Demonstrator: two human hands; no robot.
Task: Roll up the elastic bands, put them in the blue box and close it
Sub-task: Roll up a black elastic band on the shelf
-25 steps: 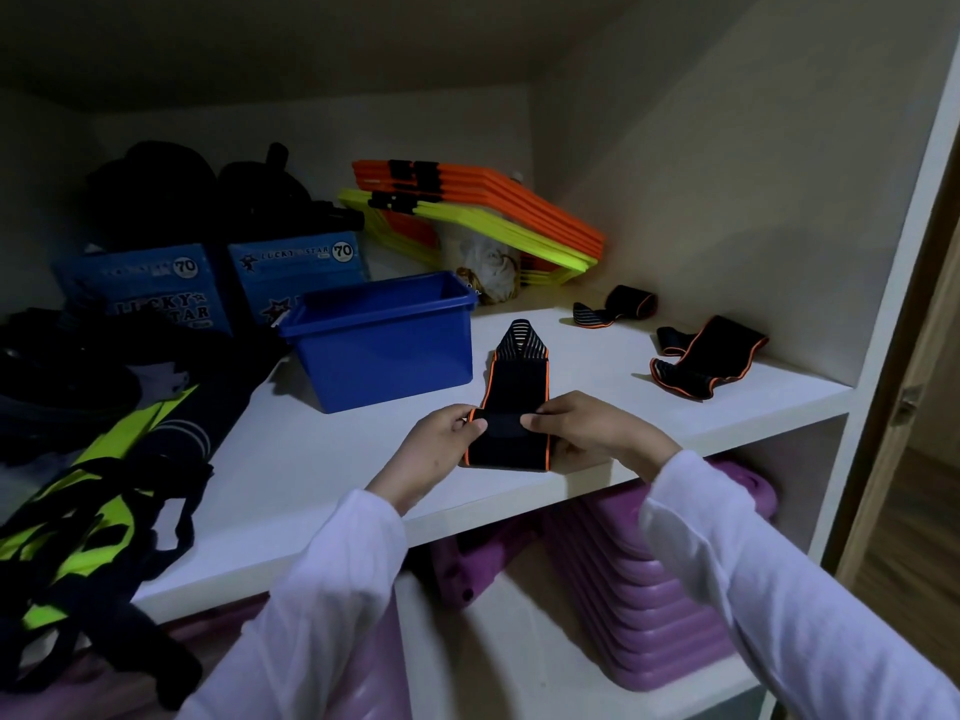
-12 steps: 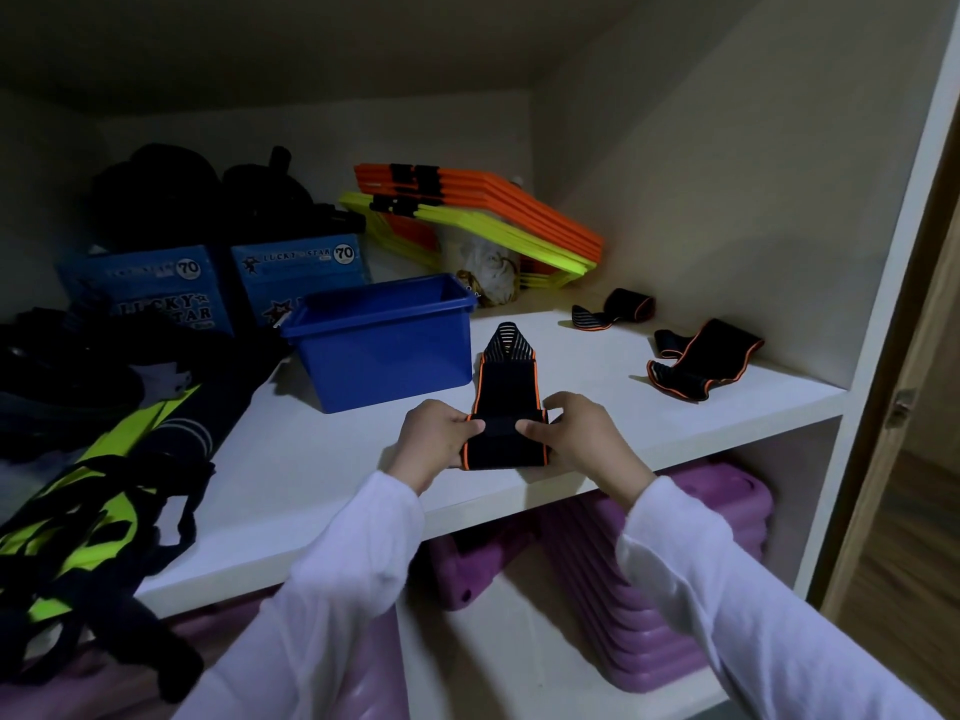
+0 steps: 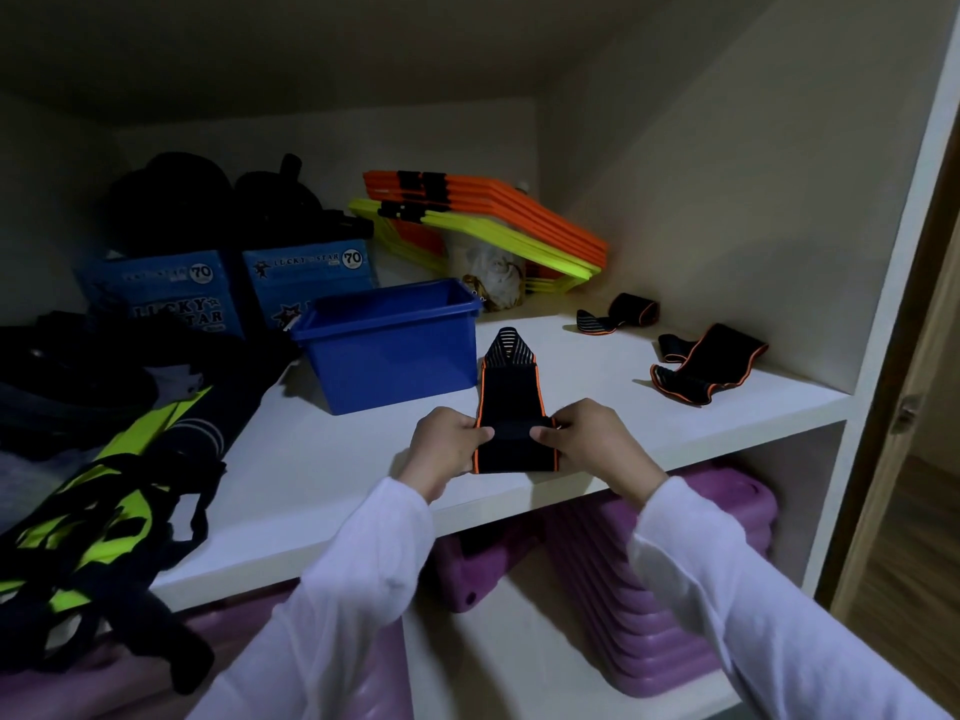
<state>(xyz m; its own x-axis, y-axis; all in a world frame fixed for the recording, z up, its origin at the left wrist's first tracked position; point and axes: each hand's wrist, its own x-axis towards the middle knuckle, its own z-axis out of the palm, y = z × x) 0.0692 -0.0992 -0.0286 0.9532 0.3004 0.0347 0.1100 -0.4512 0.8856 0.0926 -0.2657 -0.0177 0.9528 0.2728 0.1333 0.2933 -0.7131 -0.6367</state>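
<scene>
Nearest the camera, two white fabric sleeves reach to the front edge of a smooth white shelf (image 3: 322,459). The left hand (image 3: 448,445) and right hand (image 3: 592,444) each pinch a side of the near end of a black elastic band (image 3: 511,407) with orange edging, thumbs on top of a folded-over portion. The band lies flat on the shelf, its striped, tapered far end pointing away. Just left of it stands the open blue box (image 3: 392,345), rectangular, glossy plastic. To the right, well apart, lie a second orange-edged band (image 3: 706,363), loosely crumpled, and beyond it a third, partly rolled band (image 3: 621,315). At the back, flat orange and yellow plastic frames (image 3: 498,220) lean in a stack.
</scene>
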